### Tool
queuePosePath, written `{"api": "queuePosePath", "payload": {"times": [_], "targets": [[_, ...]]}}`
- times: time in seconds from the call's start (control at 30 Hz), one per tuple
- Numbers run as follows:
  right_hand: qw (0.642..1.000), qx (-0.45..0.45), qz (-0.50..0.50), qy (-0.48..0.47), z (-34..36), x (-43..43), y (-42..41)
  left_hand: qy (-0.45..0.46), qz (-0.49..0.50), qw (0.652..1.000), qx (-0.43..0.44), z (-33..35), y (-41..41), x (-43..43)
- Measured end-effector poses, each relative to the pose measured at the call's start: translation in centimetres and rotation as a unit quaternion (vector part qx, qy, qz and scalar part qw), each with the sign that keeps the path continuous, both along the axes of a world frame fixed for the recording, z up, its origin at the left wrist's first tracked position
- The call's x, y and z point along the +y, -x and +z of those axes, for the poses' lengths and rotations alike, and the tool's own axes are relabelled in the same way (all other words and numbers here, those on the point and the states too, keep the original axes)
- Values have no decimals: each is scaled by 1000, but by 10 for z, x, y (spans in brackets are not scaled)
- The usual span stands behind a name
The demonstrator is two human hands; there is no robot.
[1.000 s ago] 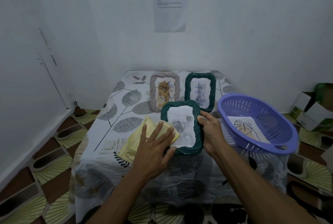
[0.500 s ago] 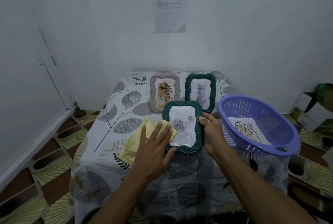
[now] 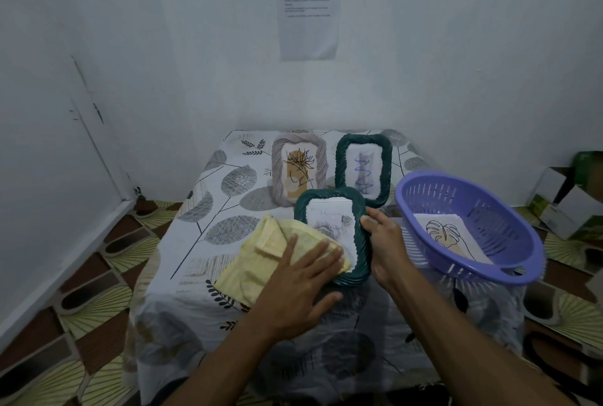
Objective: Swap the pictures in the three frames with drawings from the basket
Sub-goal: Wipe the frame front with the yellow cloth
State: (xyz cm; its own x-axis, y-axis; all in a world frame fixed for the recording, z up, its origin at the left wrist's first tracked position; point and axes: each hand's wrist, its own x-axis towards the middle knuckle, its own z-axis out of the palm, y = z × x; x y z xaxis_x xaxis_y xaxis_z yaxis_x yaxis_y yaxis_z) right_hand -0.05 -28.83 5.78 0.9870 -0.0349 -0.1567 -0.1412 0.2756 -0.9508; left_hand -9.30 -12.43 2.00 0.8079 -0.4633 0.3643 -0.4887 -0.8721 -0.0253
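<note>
A dark green woven frame [image 3: 359,242] with a grey rose drawing stands tilted near the table's front. My right hand [image 3: 383,242] grips its right edge. My left hand [image 3: 300,278] lies flat with spread fingers on a yellow cloth [image 3: 261,258] that covers the frame's lower left glass. Behind stand a beige frame [image 3: 298,169] with a plant picture and a second green frame [image 3: 363,169] with blue scribbles. A purple basket [image 3: 470,226] at the right holds a leaf drawing [image 3: 447,237].
The small table [image 3: 202,314] has a leaf-print cloth and sits in a white-walled corner. A printed sheet [image 3: 308,10] hangs on the back wall. Cardboard boxes [image 3: 567,203] lie on the patterned floor at the right.
My left hand has slid the yellow cloth rightward, further over the front frame's glass. My right hand keeps its grip on the frame's right edge.
</note>
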Motion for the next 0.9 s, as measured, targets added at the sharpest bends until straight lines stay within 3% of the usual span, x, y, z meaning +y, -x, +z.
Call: {"api": "queuePosePath", "payload": {"times": [0.2, 0.37, 0.47, 0.6, 0.73, 0.9], "targets": [[1000, -4, 4, -2, -1, 2, 2, -3, -3, 1000, -9, 3, -2, -14], [1000, 6, 0, -4, -2, -5, 0, -10, 70, 997, -3, -1, -4, 10], [1000, 6, -3, 5, -3, -3, -1, 77, 52, 995, 28, -11, -6, 30], [999, 9, -32, -3, -1, -2, -2, 210, 70, 964, 146, -28, -8, 45], [999, 16, -37, -29, 1, -6, 0, 124, 161, 964, 173, -34, -20, 55], [999, 13, -19, -42, 1, -1, 3, 116, 229, 951, 175, -34, -35, 74]]}}
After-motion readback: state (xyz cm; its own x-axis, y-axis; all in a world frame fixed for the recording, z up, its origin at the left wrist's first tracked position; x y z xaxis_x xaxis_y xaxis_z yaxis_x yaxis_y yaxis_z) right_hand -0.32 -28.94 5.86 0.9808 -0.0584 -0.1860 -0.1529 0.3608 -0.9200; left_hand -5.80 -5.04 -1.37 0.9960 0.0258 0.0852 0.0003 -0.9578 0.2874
